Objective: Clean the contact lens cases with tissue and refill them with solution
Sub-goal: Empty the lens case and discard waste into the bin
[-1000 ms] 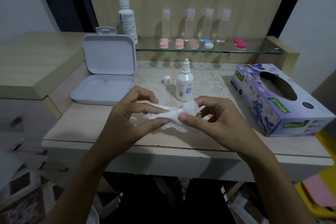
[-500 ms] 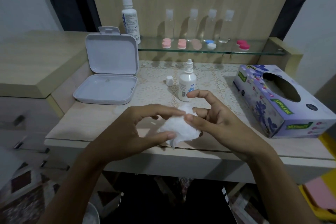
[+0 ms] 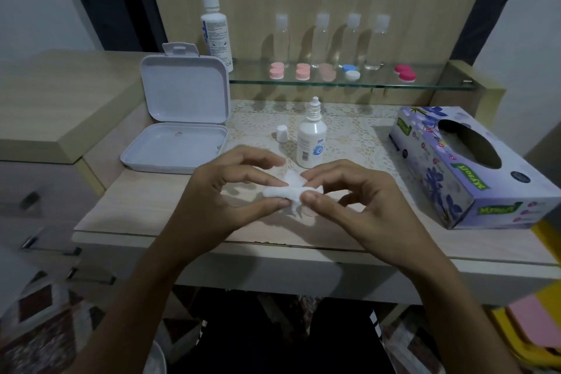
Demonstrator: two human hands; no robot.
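Head view: both hands work a wad of tissue (image 3: 287,191) just above the counter (image 3: 145,206), near its front edge. Vs half a sec ago, the right hand (image 3: 358,200) has dropped its raised index finger back onto the wad, and the loose puff is now twisted tighter. Left hand (image 3: 224,194) pinches the wad's left end, thumb under, fingers (image 3: 273,181) curled over; right pinches the other end. Whether a lens case sits inside the tissue, can't tell (hidden). Probably still the wiping step; refill not begun, though the small solution bottle (image 3: 311,140) stands uncapped just behind the hands, cap (image 3: 282,133) beside it. Other lens cases (image 3: 351,71) wait on the glass shelf (image 3: 425,86). Room: open white box (image 3: 179,143) left, tissue box (image 3: 461,167) right, bottle close behind, so a forward reach risks tipping it.
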